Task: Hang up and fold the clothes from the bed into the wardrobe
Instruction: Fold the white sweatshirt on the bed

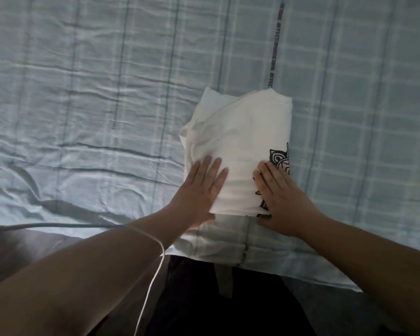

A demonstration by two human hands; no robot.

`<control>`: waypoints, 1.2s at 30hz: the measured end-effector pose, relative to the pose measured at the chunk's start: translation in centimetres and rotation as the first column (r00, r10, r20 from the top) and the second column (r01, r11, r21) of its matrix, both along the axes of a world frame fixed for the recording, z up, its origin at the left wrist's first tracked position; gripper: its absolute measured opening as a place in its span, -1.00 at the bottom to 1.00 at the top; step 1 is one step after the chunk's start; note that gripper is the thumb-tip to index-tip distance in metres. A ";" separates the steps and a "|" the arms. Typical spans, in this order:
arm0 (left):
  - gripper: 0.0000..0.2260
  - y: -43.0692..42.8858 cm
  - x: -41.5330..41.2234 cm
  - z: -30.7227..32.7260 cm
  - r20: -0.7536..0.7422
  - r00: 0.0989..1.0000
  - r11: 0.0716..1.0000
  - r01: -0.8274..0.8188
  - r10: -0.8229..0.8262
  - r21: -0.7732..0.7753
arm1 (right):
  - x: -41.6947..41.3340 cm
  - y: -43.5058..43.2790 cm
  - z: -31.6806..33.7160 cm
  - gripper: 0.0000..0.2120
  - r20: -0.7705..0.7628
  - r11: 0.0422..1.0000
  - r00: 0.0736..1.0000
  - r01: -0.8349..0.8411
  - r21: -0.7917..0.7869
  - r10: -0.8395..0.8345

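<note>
Two bare hands pressed flat on a folded white T-shirt (pixel 238 151), palms down, fingers straight and close together, nothing pinched or gripped. Left hand (pixel 199 190) laid on the near left corner of the fold, fingertips on the cloth, heel of the palm reaching past the near edge onto the bed (pixel 83 93). Right hand (pixel 280 197) laid on the near right corner, partly covering a black printed design (pixel 280 157) at the shirt's right edge, thumb side down by the near edge of the fold.

Folded into a rough rectangle, layers stacked, far left corner slightly askew with an under-layer peeking out. Placed on the bed, near its front edge, right of centre in the head view. No wardrobe in sight.

Covered in a pale blue checked sheet (pixel 349 117), creased in long wrinkles across the left side, with a dark lettered stripe (pixel 275 44) running away from the shirt toward the far side; lettering too blurred to read.

Draped over the left forearm and hanging down, a thin white cord (pixel 155 263). Below the bed edge, dark clothing (pixel 204 299) on the wearer's body.
</note>
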State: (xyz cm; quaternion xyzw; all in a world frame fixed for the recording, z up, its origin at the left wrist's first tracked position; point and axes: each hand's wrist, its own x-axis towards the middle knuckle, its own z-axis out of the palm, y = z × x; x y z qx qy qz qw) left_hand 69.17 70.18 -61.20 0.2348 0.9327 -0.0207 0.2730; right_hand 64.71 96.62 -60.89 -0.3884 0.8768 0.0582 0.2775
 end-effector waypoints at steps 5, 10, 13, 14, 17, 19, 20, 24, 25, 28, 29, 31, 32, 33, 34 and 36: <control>-0.06 -0.2 -0.1 0.3 -0.006 1.000 1.000 -0.006 0.007 0.017 | 0.2 -0.1 -0.4 -0.08 0.005 0.999 0.999 0.035 -0.026 -0.035; -0.12 -0.5 -1.8 1.4 0.168 0.986 0.999 -0.005 -0.003 0.044 | -1.4 0.1 0.2 -0.07 0.192 0.995 0.979 0.084 -0.058 -0.072; -0.21 -1.2 -5.3 4.1 0.455 0.885 0.979 -0.167 0.096 0.119 | -4.1 0.0 2.7 -0.11 0.469 0.947 0.862 0.288 -0.140 -0.193; -0.27 -1.7 -6.8 5.0 0.543 0.827 0.946 -0.277 0.147 0.166 | -5.4 -0.2 3.9 -0.16 0.554 0.914 0.794 0.382 -0.134 -0.251; -0.41 -3.4 -11.6 7.2 0.720 0.604 0.730 -0.653 0.342 0.202 | -9.8 -0.3 6.9 -0.31 0.690 0.824 0.600 0.566 -0.010 -0.405; -0.46 -4.3 -14.2 7.9 0.816 0.435 0.539 -0.822 0.380 0.187 | -13.1 -0.4 8.2 -0.43 0.784 0.719 0.416 0.693 0.054 -0.461; -0.46 -4.7 -15.3 8.0 0.866 0.356 0.428 -0.884 0.352 0.189 | -14.7 -0.4 8.5 -0.46 0.833 0.620 0.288 0.781 0.081 -0.472; -0.52 -6.5 -17.8 7.7 0.975 0.112 -0.087 -0.988 0.192 0.131 | -19.7 -1.3 9.0 -0.64 0.876 0.244 -0.028 0.956 0.164 -0.481; -0.47 -6.7 -18.0 7.8 0.983 0.083 -0.183 -0.977 0.161 0.113 | -20.6 -1.5 8.6 -0.66 0.868 0.161 -0.078 0.971 0.179 -0.491; -0.46 -6.6 -17.7 6.9 0.969 0.128 -0.306 -0.933 0.211 0.189 | -22.3 -1.4 7.4 -0.74 0.874 0.013 -0.192 0.975 0.221 -0.446; -0.52 -6.4 -17.3 6.4 0.937 0.189 -0.281 -0.920 0.293 0.273 | -22.4 -1.3 7.1 -0.71 0.882 -0.040 -0.225 0.973 0.229 -0.413; -0.56 -6.1 -16.4 5.1 0.826 0.295 -0.200 -0.880 0.481 0.431 | -22.1 -1.3 6.7 -0.51 0.909 -0.213 -0.305 0.944 0.251 -0.283; -0.52 -5.7 -16.0 4.5 0.759 0.299 -0.181 -0.860 0.578 0.477 | -21.9 -1.6 6.7 -0.47 0.919 -0.301 -0.318 0.922 0.244 -0.231; -0.50 -5.3 -15.7 3.9 0.682 0.275 -0.171 -0.844 0.678 0.509 | -21.4 -1.8 6.6 -0.47 0.927 -0.359 -0.294 0.912 0.199 -0.231; -0.53 -4.7 -15.4 3.3 0.594 0.233 -0.157 -0.833 0.770 0.530 | -20.5 -2.1 6.5 -0.50 0.926 -0.369 -0.245 0.920 0.130 -0.286; -0.63 -3.1 -15.3 2.9 0.434 0.154 -0.135 -0.813 0.887 0.566 | -18.3 -2.7 5.7 -0.61 0.854 -0.310 -0.100 0.948 -0.074 -0.511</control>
